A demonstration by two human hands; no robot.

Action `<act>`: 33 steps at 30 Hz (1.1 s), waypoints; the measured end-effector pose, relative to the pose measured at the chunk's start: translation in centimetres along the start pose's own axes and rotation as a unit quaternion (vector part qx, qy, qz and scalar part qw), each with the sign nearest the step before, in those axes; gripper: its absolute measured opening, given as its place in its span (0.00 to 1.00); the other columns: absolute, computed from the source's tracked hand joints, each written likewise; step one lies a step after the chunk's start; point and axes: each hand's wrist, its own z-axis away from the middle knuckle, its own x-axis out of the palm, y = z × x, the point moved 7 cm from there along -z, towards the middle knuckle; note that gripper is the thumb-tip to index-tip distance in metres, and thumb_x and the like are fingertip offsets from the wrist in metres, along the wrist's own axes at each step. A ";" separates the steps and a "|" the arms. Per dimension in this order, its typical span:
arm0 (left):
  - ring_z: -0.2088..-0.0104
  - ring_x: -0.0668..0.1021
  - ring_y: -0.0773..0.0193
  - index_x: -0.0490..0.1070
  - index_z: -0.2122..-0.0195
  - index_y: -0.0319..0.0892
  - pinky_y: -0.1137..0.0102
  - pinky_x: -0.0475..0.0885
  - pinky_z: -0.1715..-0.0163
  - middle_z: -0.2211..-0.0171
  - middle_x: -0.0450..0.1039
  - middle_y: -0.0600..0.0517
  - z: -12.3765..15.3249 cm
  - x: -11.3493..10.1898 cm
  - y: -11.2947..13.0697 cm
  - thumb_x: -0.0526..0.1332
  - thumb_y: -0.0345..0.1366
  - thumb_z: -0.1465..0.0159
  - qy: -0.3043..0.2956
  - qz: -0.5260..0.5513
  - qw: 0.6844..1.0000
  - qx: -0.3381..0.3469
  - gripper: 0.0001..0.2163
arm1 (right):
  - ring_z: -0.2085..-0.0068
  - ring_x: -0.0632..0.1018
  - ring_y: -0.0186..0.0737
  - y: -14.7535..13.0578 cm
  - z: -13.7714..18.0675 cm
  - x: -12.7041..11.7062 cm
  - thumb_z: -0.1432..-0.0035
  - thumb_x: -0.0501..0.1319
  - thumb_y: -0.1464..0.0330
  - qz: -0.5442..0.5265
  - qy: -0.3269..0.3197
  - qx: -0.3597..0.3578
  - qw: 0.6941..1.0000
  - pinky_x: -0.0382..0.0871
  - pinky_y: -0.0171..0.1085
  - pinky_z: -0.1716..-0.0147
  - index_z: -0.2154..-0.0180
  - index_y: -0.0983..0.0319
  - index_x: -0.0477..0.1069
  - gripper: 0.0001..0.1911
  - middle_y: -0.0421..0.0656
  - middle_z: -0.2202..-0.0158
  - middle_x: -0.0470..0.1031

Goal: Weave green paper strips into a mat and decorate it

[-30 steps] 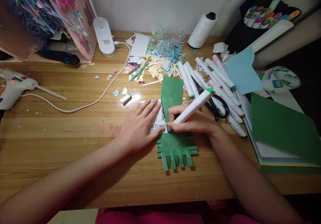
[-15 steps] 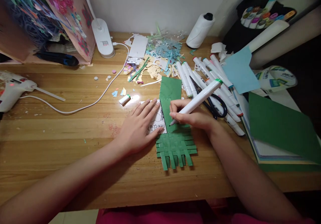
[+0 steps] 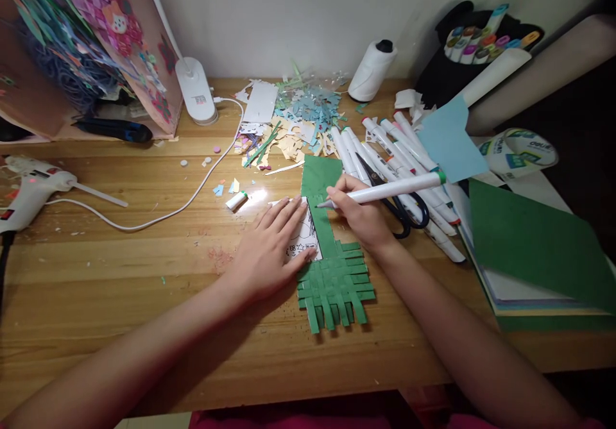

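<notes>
My right hand grips a white marker with a green end, its tip at the upper part of a green paper strip. Below, that strip joins a woven green paper piece with loose strip ends. Fingers spread, my left hand lies flat on a white card with black line drawings. The card overlaps the green strip's left side, and my palm hides part of it. A marker cap with a green end lies beyond my left fingertips.
Scissors and several white markers lie right of the strip. Paper scraps are heaped behind. A glue gun and lamp base stand left, joined by cable clutter. Green sheets are stacked at right.
My right hand has moved up along the green strip, and the marker now lies flatter, its tip higher. My left hand stays on the card. The view has shifted slightly.
</notes>
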 end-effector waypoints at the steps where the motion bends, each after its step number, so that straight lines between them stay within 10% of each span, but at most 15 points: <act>1: 0.35 0.52 0.58 0.44 0.34 0.44 0.59 0.49 0.36 0.34 0.47 0.52 0.0 0.0 0.0 0.51 0.51 0.34 0.000 0.001 1.000 0.000 0.31 | 0.77 0.62 0.31 0.0 0.0 -0.2 0.43 0.58 0.63 0.019 0.025 -0.005 0.999 0.55 0.33 0.76 0.78 0.59 0.58 0.15 0.34 0.80 0.58; 33: 0.35 0.51 0.56 0.44 0.34 0.44 0.58 0.49 0.36 0.34 0.47 0.52 0.0 0.3 0.0 0.50 0.51 0.34 0.007 0.013 1.000 0.004 0.31 | 0.73 0.67 0.34 -0.2 0.1 0.9 0.43 0.61 0.63 0.121 0.014 -0.052 0.991 0.59 0.34 0.73 0.73 0.59 0.60 0.12 0.36 0.76 0.64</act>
